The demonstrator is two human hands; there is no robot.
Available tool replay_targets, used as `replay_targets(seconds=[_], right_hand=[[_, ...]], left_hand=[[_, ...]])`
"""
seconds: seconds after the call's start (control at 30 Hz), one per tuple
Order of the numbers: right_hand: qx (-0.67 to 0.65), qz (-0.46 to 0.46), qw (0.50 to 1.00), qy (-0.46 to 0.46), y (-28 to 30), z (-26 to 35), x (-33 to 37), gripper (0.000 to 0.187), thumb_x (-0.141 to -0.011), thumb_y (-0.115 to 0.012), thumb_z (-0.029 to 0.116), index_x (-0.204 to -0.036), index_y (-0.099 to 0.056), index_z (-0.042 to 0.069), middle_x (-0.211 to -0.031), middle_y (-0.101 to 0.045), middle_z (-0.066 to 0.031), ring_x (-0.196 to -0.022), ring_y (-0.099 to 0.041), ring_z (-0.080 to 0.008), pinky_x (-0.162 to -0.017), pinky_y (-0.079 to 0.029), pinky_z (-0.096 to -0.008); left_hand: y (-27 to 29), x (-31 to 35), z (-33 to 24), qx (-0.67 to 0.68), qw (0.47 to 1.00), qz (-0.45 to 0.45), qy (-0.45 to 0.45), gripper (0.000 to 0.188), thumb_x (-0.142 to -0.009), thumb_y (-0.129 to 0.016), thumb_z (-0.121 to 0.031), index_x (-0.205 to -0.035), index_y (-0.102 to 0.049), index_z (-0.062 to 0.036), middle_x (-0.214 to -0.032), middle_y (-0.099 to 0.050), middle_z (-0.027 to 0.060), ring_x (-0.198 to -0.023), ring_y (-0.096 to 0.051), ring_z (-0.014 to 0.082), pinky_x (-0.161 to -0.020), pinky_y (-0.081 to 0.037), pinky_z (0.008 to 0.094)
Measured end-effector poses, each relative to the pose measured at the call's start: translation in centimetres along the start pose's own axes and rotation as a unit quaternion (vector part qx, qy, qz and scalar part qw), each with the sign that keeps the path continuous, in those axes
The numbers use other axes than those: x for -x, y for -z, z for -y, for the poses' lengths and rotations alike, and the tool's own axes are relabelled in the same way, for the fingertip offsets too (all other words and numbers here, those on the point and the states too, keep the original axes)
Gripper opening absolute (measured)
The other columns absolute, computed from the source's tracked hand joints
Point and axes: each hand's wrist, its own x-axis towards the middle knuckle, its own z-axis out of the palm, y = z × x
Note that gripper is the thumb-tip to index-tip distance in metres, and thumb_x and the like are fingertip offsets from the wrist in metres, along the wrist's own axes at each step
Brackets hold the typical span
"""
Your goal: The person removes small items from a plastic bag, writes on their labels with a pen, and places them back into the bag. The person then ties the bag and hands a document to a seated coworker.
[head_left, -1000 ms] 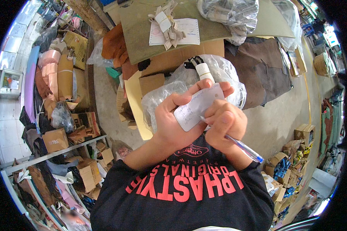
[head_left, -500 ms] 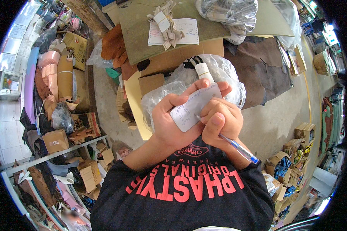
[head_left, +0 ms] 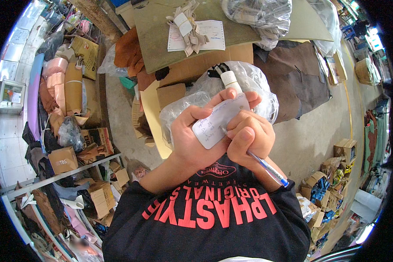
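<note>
A small white card tag (head_left: 215, 123) with rounded corners and blue handwriting lies in my left hand (head_left: 188, 139), which is closed around its edges from beneath. My right hand (head_left: 251, 136) grips a blue-capped ballpoint pen (head_left: 266, 167), and its tip rests on the lower right part of the card. The fingers of my right hand press against the card's right side. Just beyond my fingertips, a bundle with a white paper band (head_left: 230, 79) and dark ends sits on clear plastic bags (head_left: 253, 83) in an open cardboard box (head_left: 172, 94).
Ahead, a green-grey table (head_left: 155, 43) bears a banded bundle of beige strips (head_left: 188, 30) on a printed sheet (head_left: 216, 35), and a clear plastic bag (head_left: 257, 17). Brown leather sheets (head_left: 292, 78) lie at right. A metal rack (head_left: 91, 165) and rolls of material (head_left: 73, 85) stand left.
The pen has tilted slightly, its capped end shifting a little left and down. Both hands stay nearly in place, and the card has hardly moved.
</note>
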Motion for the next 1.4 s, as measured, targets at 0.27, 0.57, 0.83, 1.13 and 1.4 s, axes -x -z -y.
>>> replay_targets(seconds=[0.27,0.57,0.83,1.13,1.4], right_hand=[[0.01,0.0,1.0,-0.008,0.2,0.0,0.0,0.044,-0.112,-0.039,0.024,-0.072,-0.047,0.006,-0.061,-0.056,-0.0068,-0.05,-0.057,-0.021,-0.05,-0.046,-0.0318],[0.006,-0.06,0.997,-0.048,0.8,0.3,0.1,0.049,-0.113,-0.037,0.03,-0.071,-0.048,0.007,-0.06,-0.058,-0.0064,-0.049,-0.055,-0.0177,-0.048,-0.041,-0.0305],[0.003,-0.022,1.0,-0.019,1.2,-0.3,0.1,0.041,-0.108,-0.045,0.02,-0.069,-0.051,0.006,-0.062,-0.054,-0.0066,-0.053,-0.059,-0.0264,-0.051,-0.047,-0.0359],[0.02,-0.029,0.999,-0.029,1.1,-0.5,0.1,0.046,-0.111,-0.04,0.027,-0.07,-0.048,0.008,-0.061,-0.056,-0.0058,-0.052,-0.059,-0.0217,-0.052,-0.047,-0.0323],[0.013,-0.043,0.999,-0.013,1.1,-0.8,0.1,0.043,-0.108,-0.047,0.022,-0.068,-0.052,0.007,-0.062,-0.055,-0.0057,-0.052,-0.06,-0.0251,-0.05,-0.048,-0.0347]], left_hand=[[-0.5,0.2,-0.2,-0.013,0.999,-0.044,0.014,0.047,-0.082,-0.055,-0.031,-0.124,-0.057,-0.0089,-0.15,-0.048,0.028,-0.151,-0.03,0.0455,-0.125,-0.024,0.0567],[0.1,-0.2,-0.2,0.009,1.0,-0.007,0.018,0.048,-0.085,-0.05,-0.03,-0.127,-0.054,-0.0081,-0.151,-0.045,0.0281,-0.138,-0.046,0.04,-0.121,-0.029,0.0506],[-0.4,-0.1,-0.1,0.013,0.999,-0.008,0.03,0.048,-0.084,-0.051,-0.029,-0.127,-0.054,-0.0078,-0.153,-0.044,0.0274,-0.137,-0.045,0.0407,-0.121,-0.029,0.0519],[-0.3,-0.1,0.0,-0.001,1.0,-0.01,0.016,0.05,-0.085,-0.051,-0.03,-0.129,-0.055,-0.0073,-0.153,-0.043,0.0277,-0.139,-0.043,0.041,-0.122,-0.027,0.053],[-0.4,-0.3,0.0,0.004,1.0,-0.008,0.016,0.05,-0.083,-0.05,-0.03,-0.128,-0.055,-0.0071,-0.152,-0.044,0.028,-0.136,-0.045,0.0405,-0.122,-0.026,0.0534]])
